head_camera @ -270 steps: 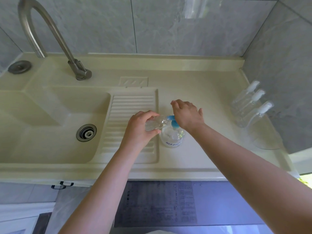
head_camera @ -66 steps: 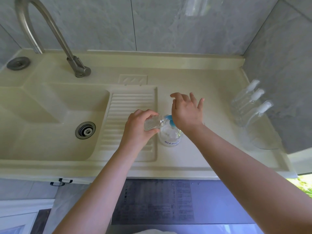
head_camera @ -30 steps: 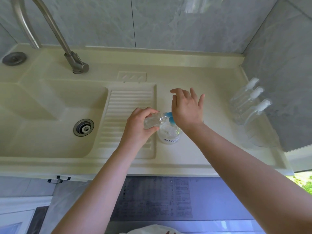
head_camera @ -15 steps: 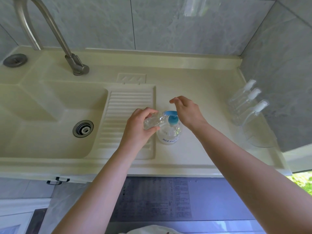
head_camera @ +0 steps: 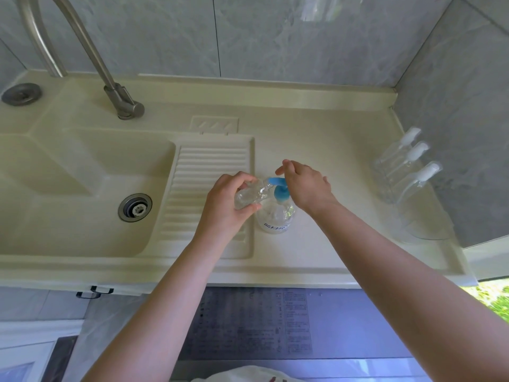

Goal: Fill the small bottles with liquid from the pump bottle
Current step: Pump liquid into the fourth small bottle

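Head view: the left hand (head_camera: 224, 205) is gripping a small bottle (head_camera: 249, 195), with its fingers curled round the clear body and the thumb underneath. The bottle is lying tilted, its open neck pointing away from the fingertips and sitting just under the blue spout of the pump bottle (head_camera: 275, 216). The pump bottle is standing upright on the counter (head_camera: 316, 244), just beyond the left thumb and touching the small bottle at the spout. The right hand (head_camera: 307, 186) is hovering over the blue pump head (head_camera: 281, 193); its fingers are loosely bent and are holding nothing, and whether the palm is pressing the head cannot be told. Three more small bottles (head_camera: 405, 166), capped in white, are leaning against the wall well beyond the right hand's knuckles. Their fill level is not showing, nor is the held bottle's. Judged from this, filling of one bottle is under way and capping is not yet done.
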